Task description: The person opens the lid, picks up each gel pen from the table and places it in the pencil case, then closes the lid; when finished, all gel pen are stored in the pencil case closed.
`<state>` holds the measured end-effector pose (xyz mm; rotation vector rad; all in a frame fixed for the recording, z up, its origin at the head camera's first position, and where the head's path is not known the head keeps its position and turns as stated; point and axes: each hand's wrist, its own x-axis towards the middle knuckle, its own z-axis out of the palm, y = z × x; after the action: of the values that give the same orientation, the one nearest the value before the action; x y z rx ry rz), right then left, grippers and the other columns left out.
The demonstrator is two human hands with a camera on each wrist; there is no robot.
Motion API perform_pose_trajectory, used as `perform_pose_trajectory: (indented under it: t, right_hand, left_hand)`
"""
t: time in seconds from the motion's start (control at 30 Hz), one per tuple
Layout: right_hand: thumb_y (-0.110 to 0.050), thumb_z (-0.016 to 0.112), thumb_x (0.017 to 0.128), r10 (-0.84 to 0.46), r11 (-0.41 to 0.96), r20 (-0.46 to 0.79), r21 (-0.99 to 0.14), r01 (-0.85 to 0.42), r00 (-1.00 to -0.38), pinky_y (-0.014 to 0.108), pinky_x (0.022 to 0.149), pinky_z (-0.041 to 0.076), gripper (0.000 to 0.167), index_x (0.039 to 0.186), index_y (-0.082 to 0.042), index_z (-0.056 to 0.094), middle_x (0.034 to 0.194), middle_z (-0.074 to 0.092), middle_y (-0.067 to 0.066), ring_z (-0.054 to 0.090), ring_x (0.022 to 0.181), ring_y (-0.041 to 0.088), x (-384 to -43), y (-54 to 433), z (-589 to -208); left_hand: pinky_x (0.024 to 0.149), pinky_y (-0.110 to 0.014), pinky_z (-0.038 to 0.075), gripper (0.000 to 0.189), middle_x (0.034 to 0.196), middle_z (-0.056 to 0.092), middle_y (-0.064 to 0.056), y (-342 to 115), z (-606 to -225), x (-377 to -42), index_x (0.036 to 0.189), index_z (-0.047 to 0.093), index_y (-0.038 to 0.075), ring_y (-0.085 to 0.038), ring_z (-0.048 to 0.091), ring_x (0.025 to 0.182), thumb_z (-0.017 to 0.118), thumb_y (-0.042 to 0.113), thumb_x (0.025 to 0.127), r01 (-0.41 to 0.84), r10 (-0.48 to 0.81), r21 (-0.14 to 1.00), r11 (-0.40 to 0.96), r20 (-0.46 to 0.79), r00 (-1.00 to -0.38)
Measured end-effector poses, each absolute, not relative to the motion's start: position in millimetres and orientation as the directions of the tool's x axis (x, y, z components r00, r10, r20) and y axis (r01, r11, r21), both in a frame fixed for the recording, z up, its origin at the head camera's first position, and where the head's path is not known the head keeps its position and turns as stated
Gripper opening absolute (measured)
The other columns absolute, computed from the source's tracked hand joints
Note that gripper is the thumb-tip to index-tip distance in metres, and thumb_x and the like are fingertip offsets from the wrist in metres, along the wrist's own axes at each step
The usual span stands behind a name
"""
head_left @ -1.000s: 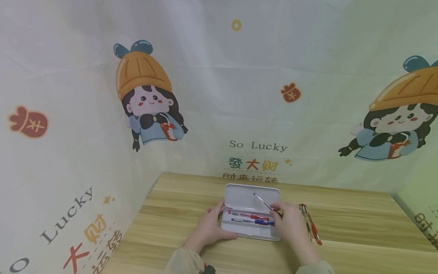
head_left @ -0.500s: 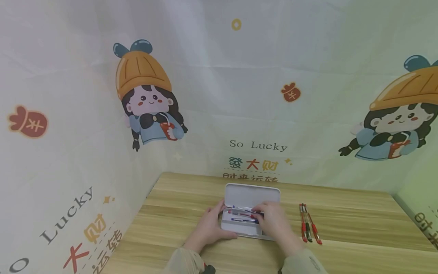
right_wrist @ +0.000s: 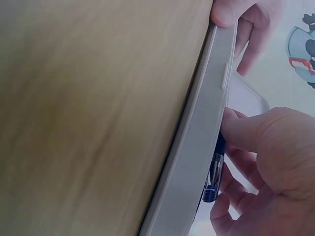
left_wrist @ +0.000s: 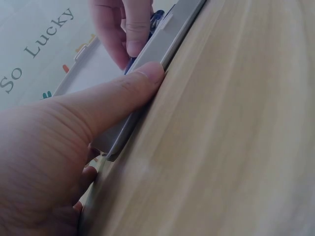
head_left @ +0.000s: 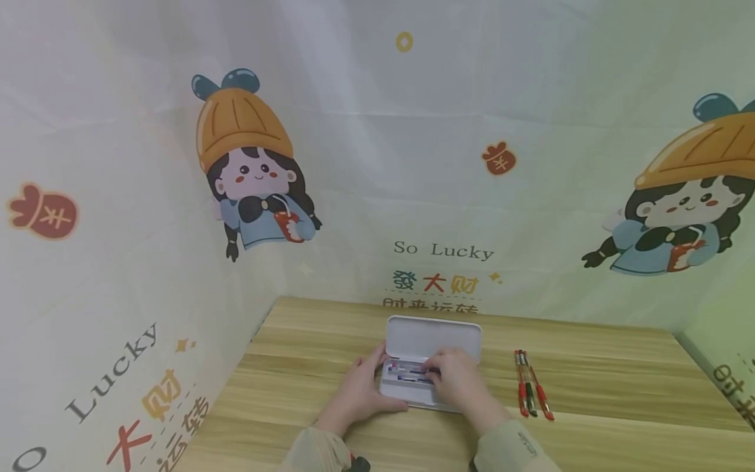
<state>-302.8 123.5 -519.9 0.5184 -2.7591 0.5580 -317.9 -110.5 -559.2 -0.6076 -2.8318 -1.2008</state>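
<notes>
A pale pencil case (head_left: 433,336) stands on the table with its lid raised. My left hand (head_left: 356,396) grips its left end, the thumb along the front edge and fingers behind. Reaching into the tray from the right, my right hand (head_left: 463,380) pinches a blue pen (right_wrist: 214,169) with thumb and fingers, low inside the case. Another blue pen (head_left: 409,378) and a red-ended one lie lengthwise in the tray, partly hidden beneath the right hand. In the left wrist view, the left thumb (left_wrist: 142,78) presses on the case's rim.
Several gel pens with red and black grips (head_left: 531,390) lie on the wooden table (head_left: 613,380) to the right of the case. A printed cloth backdrop (head_left: 354,164) rises behind and left of the table.
My right hand has lowered the pen from over the lid into the tray and slid left along the case. My left hand keeps its hold on the left end.
</notes>
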Motion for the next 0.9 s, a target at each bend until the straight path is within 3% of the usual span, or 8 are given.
perform_pose_trajectory:
  t: [0.37, 0.9]
  right_hand:
    - [-0.008, 0.086, 0.089, -0.299, 0.857, 0.355, -0.309, -0.413, -0.886, 0.049, 0.089, 0.061, 0.012, 0.097, -0.016, 0.088, 0.098, 0.081, 0.005, 0.071, 0.091, 0.027, -305, 121, -525]
    - [-0.009, 0.081, 0.097, -0.131, 0.792, 0.324, -0.535, -0.296, -0.937, 0.055, 0.101, 0.062, 0.018, 0.115, -0.007, 0.082, 0.106, 0.08, 0.008, 0.073, 0.106, 0.029, -298, 137, -520]
  left_hand:
    - [0.138, -0.071, 0.022, 0.137, 0.163, 0.062, -0.008, -111, -559, -317, 0.174, 0.03, 0.012, -0.049, 0.049, 0.156, 0.105, 0.049, 0.066, 0.351, 0.341, 0.689, 0.634, 0.158, -0.926]
    - [0.139, -0.069, 0.021, 0.135, 0.167, 0.058, -0.008, -110, -560, -319, 0.174, 0.03, 0.015, -0.046, 0.048, 0.158, 0.103, 0.052, 0.067, 0.337, 0.339, 0.69, 0.641, 0.139, -0.93]
